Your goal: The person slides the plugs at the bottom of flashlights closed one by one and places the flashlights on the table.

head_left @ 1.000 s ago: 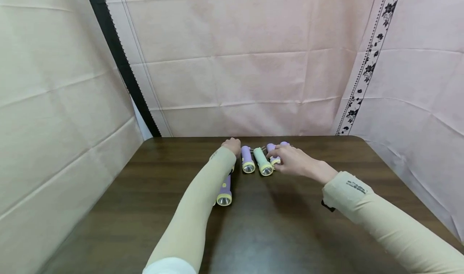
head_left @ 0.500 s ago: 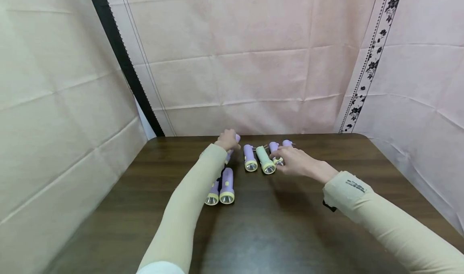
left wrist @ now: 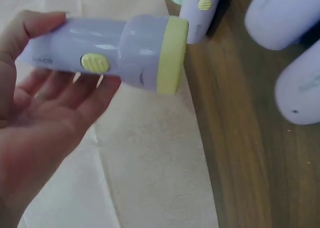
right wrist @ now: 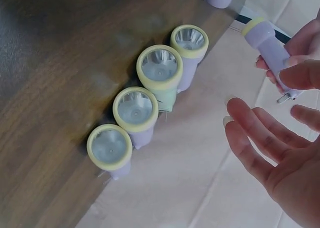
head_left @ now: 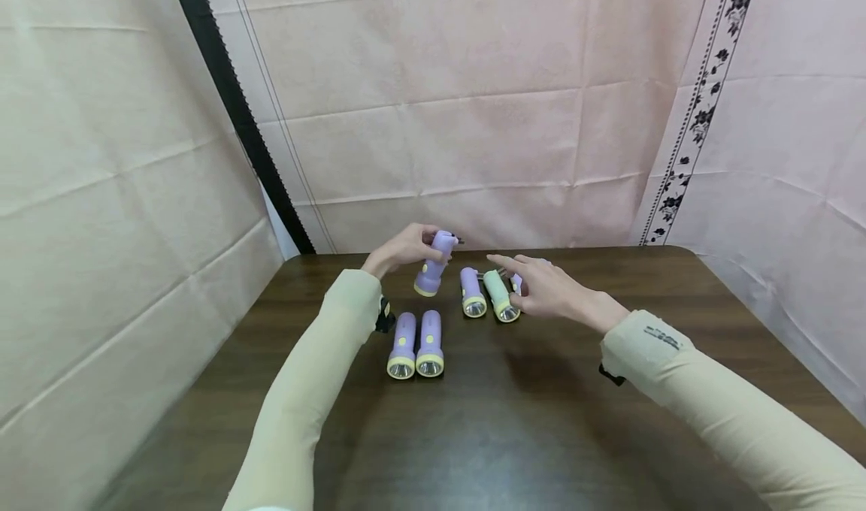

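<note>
Two hands are above the far part of the dark wooden table (head_left: 514,421). The left hand (head_left: 401,248) grips a purple flashlight (head_left: 433,261) by its tail, lifted off the table, with the yellow head tilted down and toward the near side; the left wrist view shows the fingers curled under the body and the thumb on top. The right hand (head_left: 544,289) holds nothing, its fingers straight and spread, and it hovers over the right end of a far row of flashlights. In this row stand out a purple one (head_left: 471,291) and a green flashlight (head_left: 501,297); the right hand hides the others in the head view, but the right wrist view shows four lenses side by side (right wrist: 150,100). Nearer and to the left, a pair of purple flashlights (head_left: 416,344) lies touching, lenses toward the near side. No container is on the table. Pink cloth walls (head_left: 473,105) close the scene.
</note>
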`<action>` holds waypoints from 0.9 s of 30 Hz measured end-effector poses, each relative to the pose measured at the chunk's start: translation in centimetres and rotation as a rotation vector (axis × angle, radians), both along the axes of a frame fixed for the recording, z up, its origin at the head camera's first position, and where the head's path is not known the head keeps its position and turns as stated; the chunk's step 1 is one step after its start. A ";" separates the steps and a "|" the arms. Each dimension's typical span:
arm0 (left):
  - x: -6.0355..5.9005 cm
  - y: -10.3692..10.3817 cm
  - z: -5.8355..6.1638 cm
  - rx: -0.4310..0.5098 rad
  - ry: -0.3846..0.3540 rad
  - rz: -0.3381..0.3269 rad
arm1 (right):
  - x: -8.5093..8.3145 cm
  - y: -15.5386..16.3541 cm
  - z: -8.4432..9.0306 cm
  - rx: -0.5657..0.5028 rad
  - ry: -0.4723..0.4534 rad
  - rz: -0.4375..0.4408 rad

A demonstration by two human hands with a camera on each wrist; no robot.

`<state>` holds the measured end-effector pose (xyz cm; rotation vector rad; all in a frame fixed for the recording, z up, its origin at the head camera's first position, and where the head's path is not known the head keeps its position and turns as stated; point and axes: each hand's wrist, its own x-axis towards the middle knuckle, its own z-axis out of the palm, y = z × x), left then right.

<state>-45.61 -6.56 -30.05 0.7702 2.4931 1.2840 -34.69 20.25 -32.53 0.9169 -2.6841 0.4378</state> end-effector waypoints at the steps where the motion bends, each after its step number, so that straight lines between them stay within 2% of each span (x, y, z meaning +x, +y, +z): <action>1: 0.1 -0.1 -0.1 0.001 -0.016 -0.024 | -0.1 0.0 0.0 -0.001 -0.005 0.000; 4: 0.3 0.0 -0.4 -0.014 -0.051 -0.097 | -0.3 -0.1 -0.3 0.008 -0.009 0.011; 8: 0.7 0.4 -0.5 -0.038 -0.060 -0.180 | -0.5 -0.4 -0.5 0.016 0.027 0.048; 12: 1.0 0.8 -0.5 -0.058 -0.057 -0.230 | -0.5 -0.6 -0.4 0.009 0.048 0.073; 18: 1.2 1.4 -0.5 -0.050 -0.066 -0.287 | -0.3 -0.6 -0.4 0.010 0.040 0.087; 27: 1.5 1.9 -0.8 -0.015 -0.104 -0.328 | 0.1 -0.6 -0.6 0.056 0.102 0.097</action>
